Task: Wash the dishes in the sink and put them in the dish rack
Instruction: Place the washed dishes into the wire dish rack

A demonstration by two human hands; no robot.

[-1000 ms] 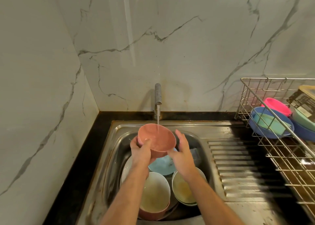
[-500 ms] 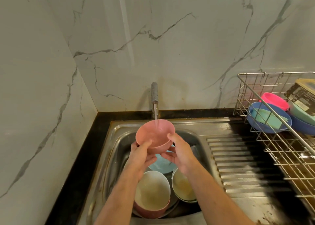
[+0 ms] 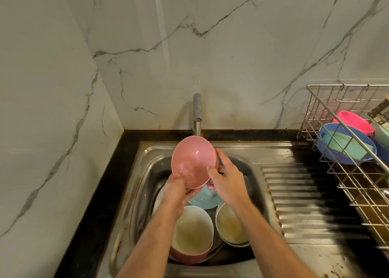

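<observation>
I hold a pink bowl [image 3: 193, 162] over the steel sink [image 3: 147, 172], tilted so its inside faces me, under the running tap [image 3: 197, 109]. My left hand [image 3: 175, 195] grips it from below at the near rim. My right hand [image 3: 227, 178] holds its right rim, thumb inside the bowl. Below in the sink lie a cream-lined pink bowl [image 3: 192, 231], a second cream bowl [image 3: 230, 225] and a light blue plate [image 3: 205, 198]. The wire dish rack [image 3: 357, 183] stands at the right with a blue bowl [image 3: 345, 145] and a bright pink bowl [image 3: 353, 123] in it.
A ribbed steel draining board [image 3: 305, 197] lies between sink and rack. A black counter edge [image 3: 101, 193] runs along the left under marble walls. A dark box [image 3: 381, 113] leans in the rack's far corner.
The pink bowl has tipped up from level so its inside faces me. My left hand slid under its near rim, and my right thumb moved inside it.
</observation>
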